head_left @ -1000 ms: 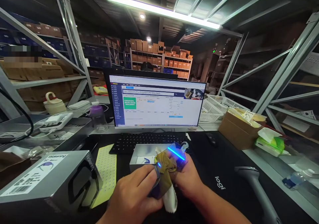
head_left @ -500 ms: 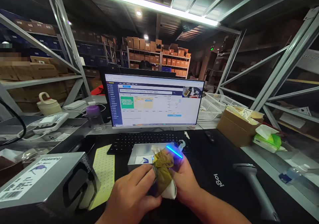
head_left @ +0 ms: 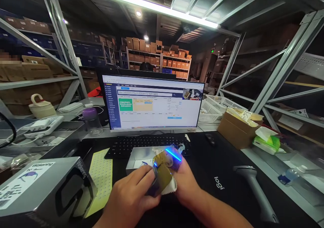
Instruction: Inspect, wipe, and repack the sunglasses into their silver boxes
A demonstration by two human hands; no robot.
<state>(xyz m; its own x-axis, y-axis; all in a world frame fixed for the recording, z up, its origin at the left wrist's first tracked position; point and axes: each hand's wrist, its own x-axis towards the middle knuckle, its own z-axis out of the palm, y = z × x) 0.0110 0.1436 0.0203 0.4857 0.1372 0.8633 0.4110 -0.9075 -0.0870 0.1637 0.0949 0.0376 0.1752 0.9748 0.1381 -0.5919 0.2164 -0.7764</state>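
Mirrored gold shield sunglasses [head_left: 162, 179] are held low in front of the monitor, and a blue streak of light shows across the upper right of their lens. My left hand [head_left: 131, 191] is closed on the left side of the sunglasses, thumb below and fingers above. My right hand [head_left: 187, 179] grips them from the right; its fingertips are hidden behind the lens. A pale cloth [head_left: 170, 187] with a zigzag edge sticks out beneath the lens beside my right hand. Just behind the hands lies an open silver box [head_left: 144, 150] with something white and a small printed picture inside.
A grey printed carton [head_left: 63, 184] and a yellow dotted sheet [head_left: 102, 170] lie left. The keyboard [head_left: 141, 142] and monitor [head_left: 154, 103] stand behind. On the right are a barcode scanner [head_left: 255, 187], a mouse [head_left: 210, 139], a cardboard box [head_left: 233, 130] and a bottle [head_left: 292, 174].
The sunglasses have tilted slightly, so the reflections in the lens differ. Both hands keep their hold. The whole view has shifted a little, with things appearing further left.
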